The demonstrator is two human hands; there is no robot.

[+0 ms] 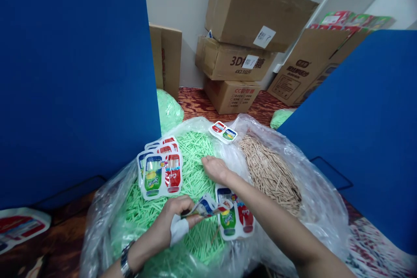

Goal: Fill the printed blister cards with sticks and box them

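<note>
My left hand (177, 216) is closed around a printed pouch (208, 206), whose open-looking end bends to the right. A white wrap covers part of this hand. Over a heap of thin green sticks (195, 143), my right hand (215, 169) has its fingers pinched together at the sticks; the fingertips are partly hidden. Several flat Sprite and Cola pouches (163, 173) lie stacked on the green heap at the left. Another Sprite and Cola pouch (235, 219) rests under my right forearm. One more small pouch (223, 132) lies at the far rim between the two heaps.
Clear plastic bags (321, 186) hold the heaps; brown sticks (270, 169) fill the right one. Blue panels (74, 74) stand on both sides. Stacked cardboard boxes (234, 58) are at the wall, with an open carton (299, 69) at right. A printed pouch (21, 228) lies at lower left.
</note>
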